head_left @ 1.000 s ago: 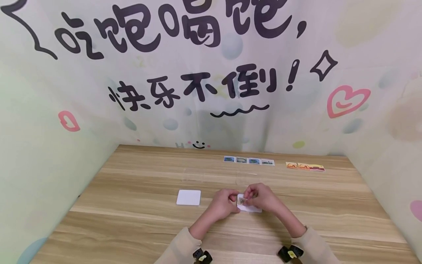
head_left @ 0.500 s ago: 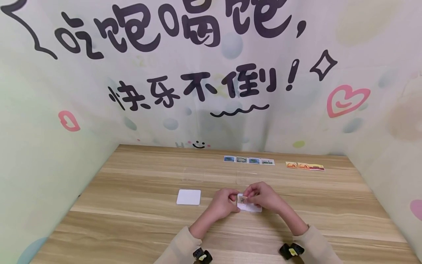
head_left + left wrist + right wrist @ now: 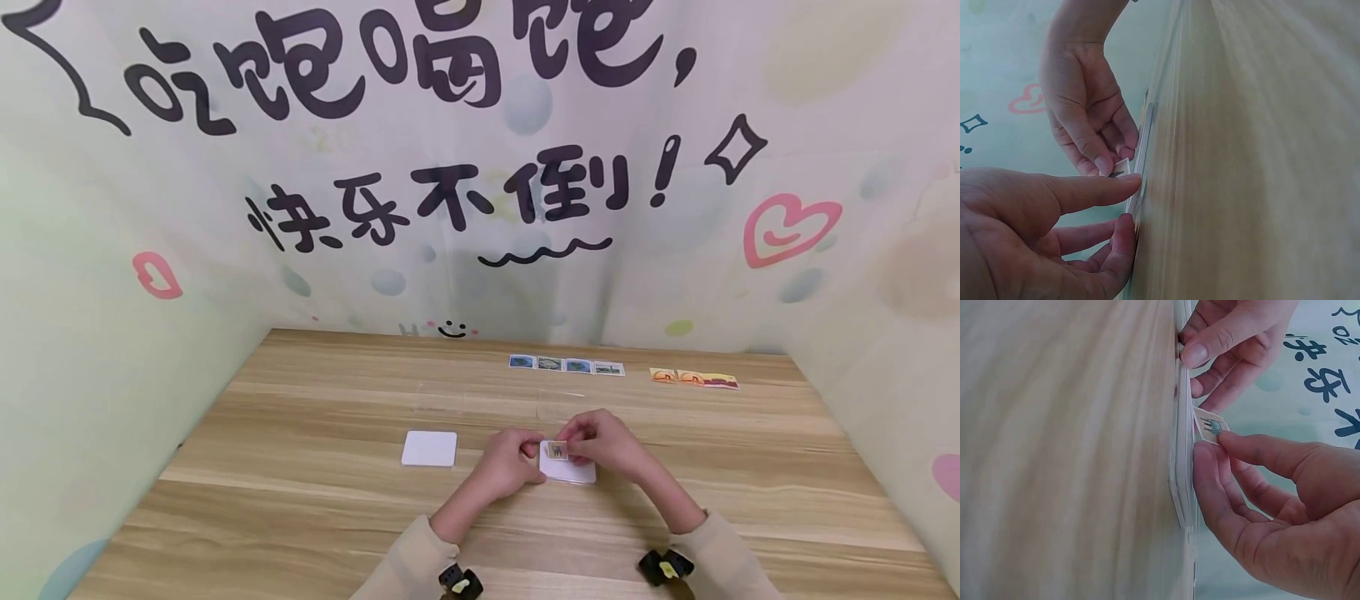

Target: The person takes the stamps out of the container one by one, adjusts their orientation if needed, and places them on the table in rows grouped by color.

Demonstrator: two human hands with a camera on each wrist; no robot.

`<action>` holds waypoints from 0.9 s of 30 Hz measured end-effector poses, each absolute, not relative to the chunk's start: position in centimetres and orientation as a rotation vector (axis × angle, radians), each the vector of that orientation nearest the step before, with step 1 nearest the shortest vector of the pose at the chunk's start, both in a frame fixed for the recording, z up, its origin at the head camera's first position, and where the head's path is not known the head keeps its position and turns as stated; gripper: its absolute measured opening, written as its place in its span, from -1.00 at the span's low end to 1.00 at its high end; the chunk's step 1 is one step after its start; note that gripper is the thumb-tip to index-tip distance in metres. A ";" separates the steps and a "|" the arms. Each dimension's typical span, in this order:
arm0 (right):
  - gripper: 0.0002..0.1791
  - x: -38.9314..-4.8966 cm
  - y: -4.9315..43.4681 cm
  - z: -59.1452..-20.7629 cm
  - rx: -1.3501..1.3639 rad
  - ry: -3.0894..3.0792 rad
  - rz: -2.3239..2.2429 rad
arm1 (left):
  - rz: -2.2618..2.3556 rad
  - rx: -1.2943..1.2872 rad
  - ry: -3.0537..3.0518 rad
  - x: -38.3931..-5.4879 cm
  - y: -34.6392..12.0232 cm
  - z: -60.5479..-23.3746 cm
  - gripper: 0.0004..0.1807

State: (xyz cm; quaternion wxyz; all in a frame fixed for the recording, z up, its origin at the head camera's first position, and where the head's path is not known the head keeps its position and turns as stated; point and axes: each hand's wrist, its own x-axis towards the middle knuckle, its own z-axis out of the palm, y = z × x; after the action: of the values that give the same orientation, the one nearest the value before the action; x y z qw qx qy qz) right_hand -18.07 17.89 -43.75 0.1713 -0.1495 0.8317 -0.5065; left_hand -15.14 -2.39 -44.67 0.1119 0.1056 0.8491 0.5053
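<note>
In the head view, a small stack of white cards (image 3: 567, 473) with rounded corners lies on the table between both hands. My left hand (image 3: 507, 462) holds its left end, thumb on the top face and fingertips at the edge. Between thumb and fingertips, my right hand (image 3: 606, 443) pinches a postage stamp (image 3: 557, 451) with a pale border and a small dark picture. The right wrist view has this stamp (image 3: 1210, 427) tilted up from the top card, one edge close against it. Part of the stack is hidden behind the right fingers.
Another white card stack (image 3: 429, 448) lies to the left. Beyond the hands are two clear plastic pieces, one at left (image 3: 439, 397) and one at right (image 3: 561, 405). A row of bluish stamps (image 3: 566, 365) and several orange stamps (image 3: 693, 378) lie near the back edge.
My right hand has shifted slightly up and to the right in the head view, taking the stamp from the card's left side toward its far edge. My left hand has stayed in place.
</note>
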 end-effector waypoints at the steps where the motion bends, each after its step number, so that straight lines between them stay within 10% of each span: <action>1: -0.90 -18.1 17.9 -43.8 -0.419 2.360 -1.441 | 1.485 0.310 2.492 -15.1 -2.4 -44.7 -0.48; 27: -0.92 -18.5 18.8 -43.4 -0.470 2.428 -1.333 | 1.495 0.297 2.479 -15.1 -2.3 -44.7 -0.47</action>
State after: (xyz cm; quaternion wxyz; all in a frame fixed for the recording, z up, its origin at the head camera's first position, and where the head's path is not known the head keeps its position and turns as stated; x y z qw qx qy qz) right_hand -18.47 18.82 -43.38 0.1654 -0.1652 0.8523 -0.4680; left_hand -15.14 -2.32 -44.68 0.1154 0.1014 0.8461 0.5104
